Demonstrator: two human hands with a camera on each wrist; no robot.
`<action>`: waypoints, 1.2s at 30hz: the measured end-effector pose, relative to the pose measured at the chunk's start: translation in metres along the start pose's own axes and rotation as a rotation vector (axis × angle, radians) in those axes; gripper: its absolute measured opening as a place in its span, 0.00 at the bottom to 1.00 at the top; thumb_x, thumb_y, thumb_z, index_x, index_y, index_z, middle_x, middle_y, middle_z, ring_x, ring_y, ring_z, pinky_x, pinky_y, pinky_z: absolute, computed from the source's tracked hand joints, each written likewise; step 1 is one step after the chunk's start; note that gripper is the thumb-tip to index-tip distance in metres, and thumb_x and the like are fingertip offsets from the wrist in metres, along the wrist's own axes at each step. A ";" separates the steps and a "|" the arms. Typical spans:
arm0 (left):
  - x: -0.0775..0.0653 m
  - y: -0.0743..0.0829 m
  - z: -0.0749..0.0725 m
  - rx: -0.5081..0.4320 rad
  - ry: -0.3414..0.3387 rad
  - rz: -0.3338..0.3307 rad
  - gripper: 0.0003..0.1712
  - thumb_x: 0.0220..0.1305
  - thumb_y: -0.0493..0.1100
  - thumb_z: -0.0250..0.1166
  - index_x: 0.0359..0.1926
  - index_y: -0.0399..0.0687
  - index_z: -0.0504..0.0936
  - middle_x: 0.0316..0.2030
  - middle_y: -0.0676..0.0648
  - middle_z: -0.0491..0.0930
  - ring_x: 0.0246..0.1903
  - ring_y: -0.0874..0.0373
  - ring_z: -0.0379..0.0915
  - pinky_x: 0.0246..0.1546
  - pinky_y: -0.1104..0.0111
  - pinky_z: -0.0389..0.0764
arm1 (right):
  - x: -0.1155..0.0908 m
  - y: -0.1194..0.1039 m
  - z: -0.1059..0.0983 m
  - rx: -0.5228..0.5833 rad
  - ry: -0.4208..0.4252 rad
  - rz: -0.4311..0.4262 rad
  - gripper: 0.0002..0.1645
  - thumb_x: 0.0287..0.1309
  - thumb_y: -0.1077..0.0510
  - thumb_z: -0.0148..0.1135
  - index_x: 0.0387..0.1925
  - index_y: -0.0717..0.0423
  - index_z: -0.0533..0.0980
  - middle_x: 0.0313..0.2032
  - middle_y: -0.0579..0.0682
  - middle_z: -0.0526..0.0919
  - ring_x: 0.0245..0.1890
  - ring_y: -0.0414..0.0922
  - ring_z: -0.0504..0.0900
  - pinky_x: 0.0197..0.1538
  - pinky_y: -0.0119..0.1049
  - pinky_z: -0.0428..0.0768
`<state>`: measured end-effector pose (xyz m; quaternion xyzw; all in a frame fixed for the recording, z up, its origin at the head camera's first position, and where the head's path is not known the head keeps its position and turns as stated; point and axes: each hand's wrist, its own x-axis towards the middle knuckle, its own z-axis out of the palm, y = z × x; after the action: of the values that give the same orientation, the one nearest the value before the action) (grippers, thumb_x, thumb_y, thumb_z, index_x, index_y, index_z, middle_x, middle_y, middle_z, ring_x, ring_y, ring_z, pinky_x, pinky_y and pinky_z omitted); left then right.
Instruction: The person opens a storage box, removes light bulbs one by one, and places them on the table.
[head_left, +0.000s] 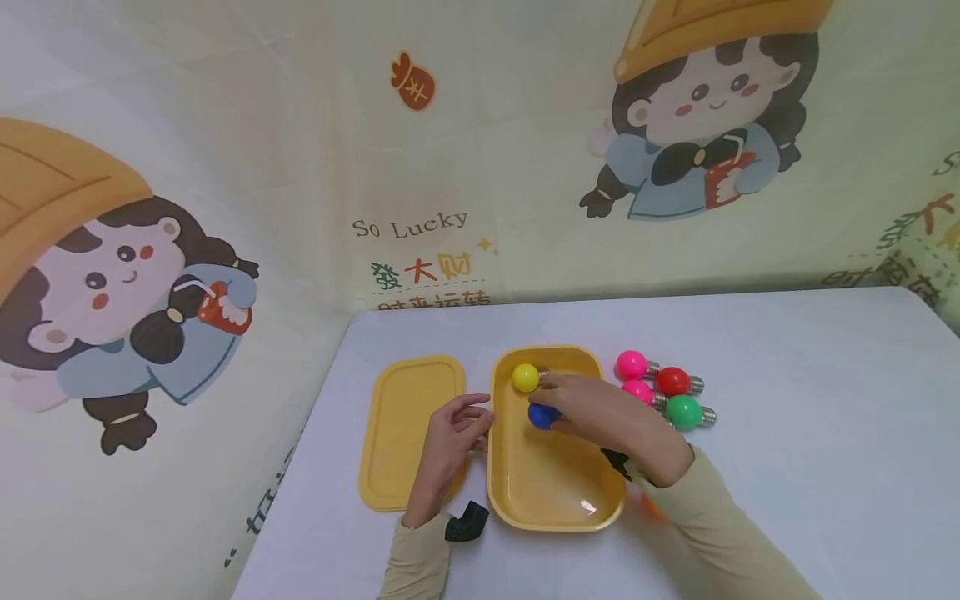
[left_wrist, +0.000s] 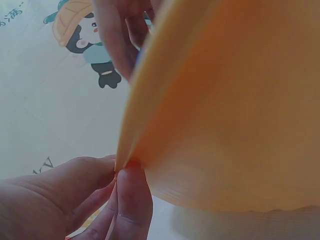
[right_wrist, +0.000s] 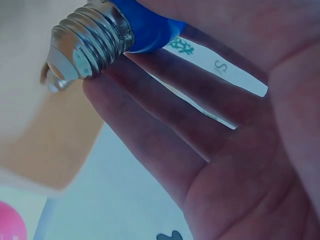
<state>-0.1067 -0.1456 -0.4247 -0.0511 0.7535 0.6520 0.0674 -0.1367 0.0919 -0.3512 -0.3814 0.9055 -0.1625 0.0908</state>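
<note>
My right hand (head_left: 607,417) reaches over the yellow plastic box (head_left: 555,518) and holds a blue light bulb (head_left: 542,416) above its inside. In the right wrist view the bulb's silver screw base (right_wrist: 90,42) sticks out past the fingers, and its blue globe (right_wrist: 150,30) is partly hidden by the hand. At the box's left side my left hand (head_left: 452,437) pinches the rim between thumb and fingers, as the left wrist view shows. Inside the box, near its far end, lies a yellow bulb (head_left: 526,377).
Right of the box lie several more bulbs: pink ones (head_left: 632,364), a red one (head_left: 672,381) and a green one (head_left: 683,412). Something orange (head_left: 652,507) shows partly under the right forearm. The flat yellow lid (head_left: 401,417) lies left of the box, partly beneath the left arm.
</note>
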 end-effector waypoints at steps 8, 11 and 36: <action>-0.001 0.001 0.000 -0.009 -0.004 0.008 0.23 0.65 0.41 0.68 0.58 0.39 0.78 0.44 0.36 0.81 0.30 0.57 0.80 0.30 0.68 0.86 | -0.017 0.008 -0.006 -0.013 0.028 0.024 0.25 0.53 0.56 0.74 0.55 0.51 0.81 0.46 0.50 0.82 0.44 0.45 0.83 0.46 0.40 0.86; -0.001 0.001 0.000 -0.005 -0.003 0.008 0.23 0.64 0.42 0.69 0.58 0.39 0.78 0.44 0.37 0.82 0.30 0.57 0.80 0.30 0.69 0.85 | -0.023 0.010 -0.009 -0.024 0.023 0.044 0.25 0.53 0.56 0.74 0.54 0.50 0.81 0.46 0.50 0.82 0.43 0.45 0.83 0.45 0.40 0.86; 0.000 -0.004 0.001 0.019 0.007 0.013 0.21 0.65 0.42 0.68 0.57 0.42 0.79 0.42 0.40 0.82 0.31 0.54 0.82 0.30 0.69 0.86 | -0.079 0.047 -0.014 -0.045 0.185 0.020 0.22 0.47 0.59 0.77 0.47 0.51 0.81 0.42 0.45 0.79 0.38 0.40 0.79 0.40 0.36 0.86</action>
<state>-0.1057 -0.1455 -0.4290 -0.0479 0.7601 0.6452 0.0613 -0.1167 0.1829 -0.3515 -0.3576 0.9172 -0.1755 -0.0005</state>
